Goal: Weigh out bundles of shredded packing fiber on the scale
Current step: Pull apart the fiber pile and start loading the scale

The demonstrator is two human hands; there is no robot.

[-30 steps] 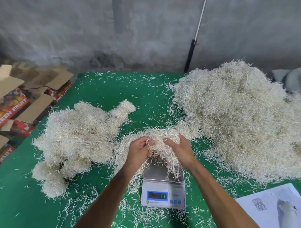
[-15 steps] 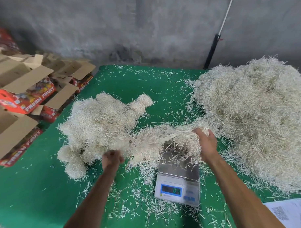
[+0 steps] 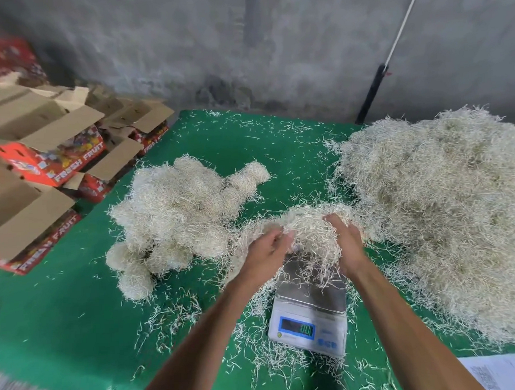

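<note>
Fiber handling at this station involves a light, springy, loosely tangled material. A clump of shredded fiber [image 3: 307, 237] is held over the far edge of the scale [image 3: 311, 309], which sits at 6 o'clock from the table centre. Strands hang from the clump down onto the steel platform.

The left hand [image 3: 264, 253] grasps the clump at its 9 o'clock side with fingers curled into the strands. The right hand [image 3: 347, 244] grasps it at 3 o'clock, fingers buried in the fiber. The display digits are lit but too blurred to read.

The bulk pile [image 3: 444, 217] lies at 3 o'clock from the scale and touches the held clump along its edge. Finished bundles [image 3: 178, 221] lie heaped at 10 o'clock. Loose strands litter the green table cover [image 3: 65, 318] around the scale.

Handling judgement: the material weighs little, compresses easily and sheds strands when pulled. It clings to neighbouring fiber, so a clump should be separated fully from the bulk pile before weighing. Hold is best taken from both sides, cupping toward the middle, since a pinch at the fringe would draw out only a few strands. Overhanging strands that reach the table may falsify the reading.
</note>
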